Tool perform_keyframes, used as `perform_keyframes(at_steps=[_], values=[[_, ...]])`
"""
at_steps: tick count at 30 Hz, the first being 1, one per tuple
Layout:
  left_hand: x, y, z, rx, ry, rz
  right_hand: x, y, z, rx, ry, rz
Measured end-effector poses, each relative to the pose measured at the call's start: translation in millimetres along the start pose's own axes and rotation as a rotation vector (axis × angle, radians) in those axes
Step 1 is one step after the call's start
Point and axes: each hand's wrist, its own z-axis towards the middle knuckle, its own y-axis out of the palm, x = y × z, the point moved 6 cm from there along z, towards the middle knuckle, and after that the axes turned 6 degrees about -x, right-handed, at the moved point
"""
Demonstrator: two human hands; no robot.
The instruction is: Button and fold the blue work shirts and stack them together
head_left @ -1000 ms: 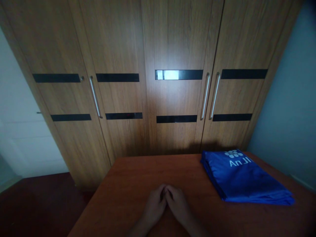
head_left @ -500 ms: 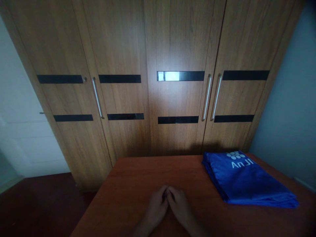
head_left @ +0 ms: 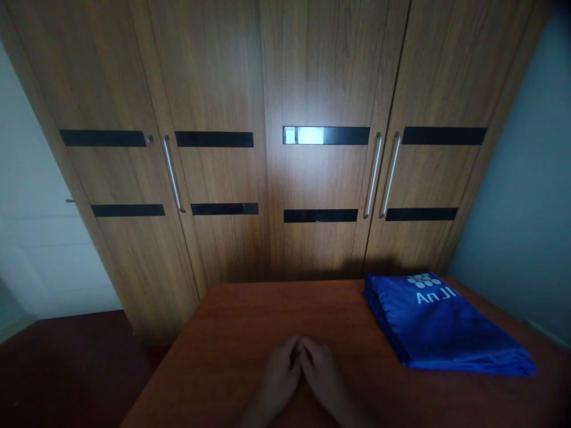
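Note:
My left hand and my right hand rest together on the reddish-brown table, near the bottom centre of the view. Their knuckles and thumbs touch, with the fingers curled in and partly hidden between them. No object shows in either hand. To the right on the same table lies a folded blue cloth or bag with white lettering and a cluster of white dots. It is apart from both hands.
Behind the table stands a tall wooden wardrobe with metal handles and dark strips. A white door is at the left, above a dark red floor. A pale blue-grey wall rises on the right.
The view has shifted very slightly, so the wardrobe and the blue cloth sit a little further left. Both hands remain together in the same pose.

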Motion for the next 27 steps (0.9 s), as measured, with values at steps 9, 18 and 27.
perform_keyframes(at_steps=[9, 18, 27], values=[[0, -0.3, -1, 0.013, 0.002, 0.031, -5, 0, 0, -0.008, -0.032, -0.012], [2, -0.3, -2, -0.004, 0.028, 0.001, -12, -5, -2, -0.008, -0.047, -0.014], [4, -1.5, -2, -0.008, 0.004, 0.036, -11, -5, -2, -0.038, -0.050, -0.031]])
